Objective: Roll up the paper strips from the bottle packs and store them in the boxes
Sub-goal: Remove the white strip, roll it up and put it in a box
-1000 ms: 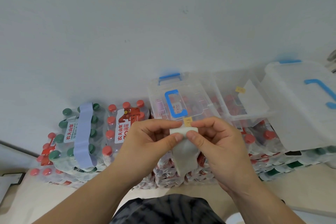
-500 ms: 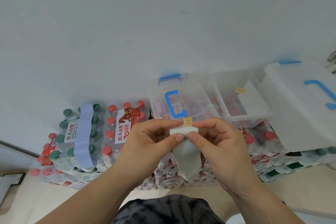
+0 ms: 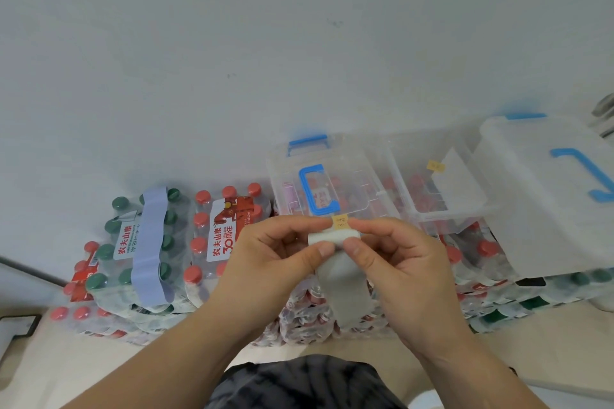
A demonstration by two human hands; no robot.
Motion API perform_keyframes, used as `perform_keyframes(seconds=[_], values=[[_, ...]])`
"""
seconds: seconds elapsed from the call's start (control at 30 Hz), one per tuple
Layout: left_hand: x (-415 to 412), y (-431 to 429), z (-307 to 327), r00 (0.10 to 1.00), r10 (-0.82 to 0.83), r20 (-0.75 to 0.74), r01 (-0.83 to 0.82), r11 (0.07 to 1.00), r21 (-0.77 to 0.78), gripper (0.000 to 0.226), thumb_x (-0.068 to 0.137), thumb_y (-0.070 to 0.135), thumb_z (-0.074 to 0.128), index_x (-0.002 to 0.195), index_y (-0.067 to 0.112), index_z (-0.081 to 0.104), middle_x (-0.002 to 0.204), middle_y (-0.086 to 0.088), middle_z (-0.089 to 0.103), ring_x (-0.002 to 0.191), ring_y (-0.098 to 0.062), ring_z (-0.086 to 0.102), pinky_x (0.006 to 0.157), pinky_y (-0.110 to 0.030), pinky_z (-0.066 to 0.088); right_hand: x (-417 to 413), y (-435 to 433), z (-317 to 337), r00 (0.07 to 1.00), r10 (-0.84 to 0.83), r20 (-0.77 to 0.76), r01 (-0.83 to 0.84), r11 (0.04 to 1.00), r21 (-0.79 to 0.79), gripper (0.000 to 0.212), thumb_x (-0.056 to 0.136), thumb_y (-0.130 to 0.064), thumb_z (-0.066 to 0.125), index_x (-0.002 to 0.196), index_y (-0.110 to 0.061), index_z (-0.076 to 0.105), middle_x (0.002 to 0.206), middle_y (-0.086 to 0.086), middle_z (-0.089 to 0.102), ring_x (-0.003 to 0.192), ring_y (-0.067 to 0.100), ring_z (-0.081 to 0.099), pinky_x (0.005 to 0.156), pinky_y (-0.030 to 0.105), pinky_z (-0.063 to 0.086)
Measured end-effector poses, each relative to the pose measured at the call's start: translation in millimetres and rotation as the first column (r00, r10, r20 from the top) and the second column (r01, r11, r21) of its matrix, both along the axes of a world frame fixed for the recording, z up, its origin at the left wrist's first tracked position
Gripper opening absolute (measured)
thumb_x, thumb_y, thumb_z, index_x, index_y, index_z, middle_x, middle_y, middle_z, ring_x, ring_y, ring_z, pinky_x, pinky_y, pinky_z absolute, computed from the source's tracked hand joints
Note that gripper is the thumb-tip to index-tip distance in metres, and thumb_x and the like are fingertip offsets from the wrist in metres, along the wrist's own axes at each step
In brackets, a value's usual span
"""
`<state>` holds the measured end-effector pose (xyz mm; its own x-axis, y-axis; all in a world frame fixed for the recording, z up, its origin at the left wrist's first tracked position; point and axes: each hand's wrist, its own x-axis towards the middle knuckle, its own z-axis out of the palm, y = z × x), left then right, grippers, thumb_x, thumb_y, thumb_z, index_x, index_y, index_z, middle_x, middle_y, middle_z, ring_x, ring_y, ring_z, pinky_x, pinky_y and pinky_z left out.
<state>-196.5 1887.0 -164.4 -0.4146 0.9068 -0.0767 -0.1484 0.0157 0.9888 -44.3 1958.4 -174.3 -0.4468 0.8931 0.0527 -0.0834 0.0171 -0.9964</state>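
Observation:
My left hand (image 3: 272, 256) and my right hand (image 3: 398, 259) both pinch a pale grey-white paper strip (image 3: 342, 289) at chest height. Its top is rolled into a small coil between my thumbs and fingers, with a small yellow tag stuck on it, and the loose tail hangs down. A lavender paper strip (image 3: 149, 242) lies over a green-capped bottle pack (image 3: 113, 252) at the left. A closed clear box with a blue handle (image 3: 319, 186) stands behind my hands. To its right an open clear box (image 3: 428, 183) holds a white sheet, with its lid (image 3: 545, 189) leaning at the far right.
Red-capped bottle packs (image 3: 226, 226) stand stacked along the white wall, under the boxes and down to the beige floor (image 3: 432, 352). A dark frame edge (image 3: 16, 325) lies at the bottom left. My dark patterned clothing fills the bottom centre.
The hanging tail of the strip has grown slightly shorter as my fingers turn the coil. My hands stay in the same place.

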Motion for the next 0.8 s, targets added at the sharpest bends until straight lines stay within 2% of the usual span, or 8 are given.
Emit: perform_keyframes(seconds=[0.13, 0.23, 0.3, 0.43, 0.57, 0.6, 0.73, 0.8], values=[[0.5, 3.1, 1.6, 1.000, -0.003, -0.016, 0.003, 1.000, -0.028, 0.027, 0.073, 0.013, 0.073, 0.098, 0.004, 0.076, 0.094, -0.010, 0.078, 0.085, -0.023, 0.075, 0.067, -0.027, 0.058, -1.6, -1.9, -1.0, 0.999, -0.032, 0.007, 0.032, 0.999, 0.001, 0.025, 0.073, -0.034, 0.074, 0.098, -0.039, 0.079, 0.090, -0.004, 0.079, 0.082, 0.013, 0.075, 0.070, 0.023, 0.058], [0.6, 4.1, 3.0, 0.999, 0.026, -0.023, -0.027, 1.000, -0.011, 0.022, 0.069, 0.012, 0.074, 0.090, 0.009, 0.078, 0.087, -0.008, 0.078, 0.078, -0.016, 0.073, 0.065, -0.020, 0.055, -1.3, -1.9, 1.3, 0.999, -0.043, -0.027, 0.043, 0.999, 0.002, 0.022, 0.076, -0.036, 0.072, 0.097, -0.035, 0.080, 0.093, -0.004, 0.080, 0.088, 0.014, 0.076, 0.075, 0.024, 0.059], [1.0, 5.0, 3.0, 0.999, 0.027, -0.030, -0.027, 1.000, -0.015, 0.020, 0.067, 0.013, 0.076, 0.087, 0.012, 0.079, 0.087, -0.009, 0.077, 0.079, -0.018, 0.073, 0.066, -0.023, 0.056, -1.6, 0.0, 3.3, 0.998, -0.044, -0.040, 0.043, 0.999, -0.012, 0.021, 0.077, -0.034, 0.071, 0.096, -0.030, 0.080, 0.089, 0.001, 0.079, 0.084, 0.014, 0.075, 0.073, 0.024, 0.059], [-2.2, 8.6, 3.3, 1.000, -0.009, -0.014, 0.008, 1.000, -0.016, 0.021, 0.067, 0.009, 0.077, 0.087, 0.015, 0.079, 0.092, -0.013, 0.078, 0.089, -0.032, 0.074, 0.080, -0.039, 0.061, -2.8, 2.9, 4.1, 0.995, -0.043, -0.085, 0.033, 0.992, -0.124, 0.029, 0.069, -0.029, 0.076, 0.094, -0.019, 0.065, 0.075, 0.013, 0.077, 0.068, 0.019, 0.073, 0.062, 0.025, 0.058], [-1.7, 10.8, 5.3, 0.999, -0.032, 0.011, 0.032, 0.999, 0.001, 0.023, 0.067, 0.006, 0.076, 0.087, 0.017, 0.079, 0.095, -0.012, 0.078, 0.090, -0.030, 0.075, 0.077, -0.034, 0.060, -1.8, 5.6, 0.5, 0.993, -0.089, -0.077, 0.086, 0.995, -0.049, 0.017, 0.071, -0.020, 0.076, 0.079, -0.006, 0.070, 0.074, 0.003, 0.077, 0.068, 0.012, 0.073, 0.063, 0.021, 0.057], [-0.7, 11.2, 5.7, 0.999, -0.030, 0.018, 0.030, 1.000, -0.001, 0.024, 0.067, 0.007, 0.076, 0.088, 0.018, 0.079, 0.096, -0.011, 0.077, 0.089, -0.030, 0.075, 0.076, -0.034, 0.060, -1.7, 5.8, -0.9, 0.991, -0.109, -0.076, 0.106, 0.994, -0.039, 0.017, 0.071, -0.021, 0.077, 0.077, -0.006, 0.070, 0.074, 0.004, 0.077, 0.068, 0.014, 0.072, 0.064, 0.023, 0.058], [-0.3, 12.5, 6.4, 1.000, -0.005, -0.008, 0.005, 0.998, -0.057, 0.026, 0.067, 0.025, 0.077, 0.093, 0.021, 0.079, 0.097, -0.014, 0.076, 0.092, -0.038, 0.071, 0.077, -0.049, 0.061, -2.8, 4.1, -4.2, 0.988, -0.148, -0.047, 0.148, 0.989, -0.007, 0.012, 0.071, -0.026, 0.078, 0.073, -0.016, 0.072, 0.078, 0.007, 0.077, 0.072, 0.020, 0.072, 0.067, 0.029, 0.060], [-1.4, 13.6, 5.7, 1.000, -0.011, -0.015, 0.010, 0.997, -0.073, 0.024, 0.069, 0.024, 0.077, 0.092, 0.020, 0.079, 0.096, -0.013, 0.077, 0.091, -0.035, 0.073, 0.078, -0.047, 0.060, -3.8, 3.8, -5.6, 0.987, -0.152, -0.048, 0.152, 0.988, -0.006, 0.008, 0.070, -0.026, 0.079, 0.073, -0.020, 0.074, 0.081, 0.006, 0.077, 0.076, 0.023, 0.074, 0.070, 0.032, 0.062]])
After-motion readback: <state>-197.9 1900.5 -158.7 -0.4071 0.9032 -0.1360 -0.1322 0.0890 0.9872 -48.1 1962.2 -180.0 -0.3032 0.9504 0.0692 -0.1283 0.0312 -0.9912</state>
